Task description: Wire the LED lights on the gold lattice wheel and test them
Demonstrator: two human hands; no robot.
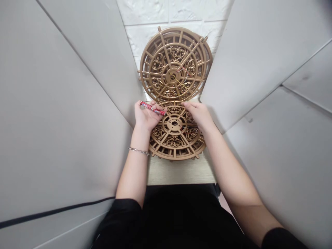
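Note:
A gold round openwork frame (174, 141), with spokes and scrollwork panels, lies flat on top of others like it in front of me. My left hand (147, 116) is at its far left side, closed around a slim red pen (153, 108) that lies slanted across the fingers. Those fingertips reach toward the frame's rim. At the far right rim, my right hand (198, 114) has thumb and fingers bent together on the gold frame. Thin wires show near its round hub (174, 124). The undersides of the right fingers are hidden.
Behind it leans a second stack of gold round frames (171, 55), with loose yellow and red wires at its hub. Grey panels (77, 103) stand close on both sides. A white brick-pattern wall (145, 12) closes the back. The pale tabletop (181, 173) ends near my body.

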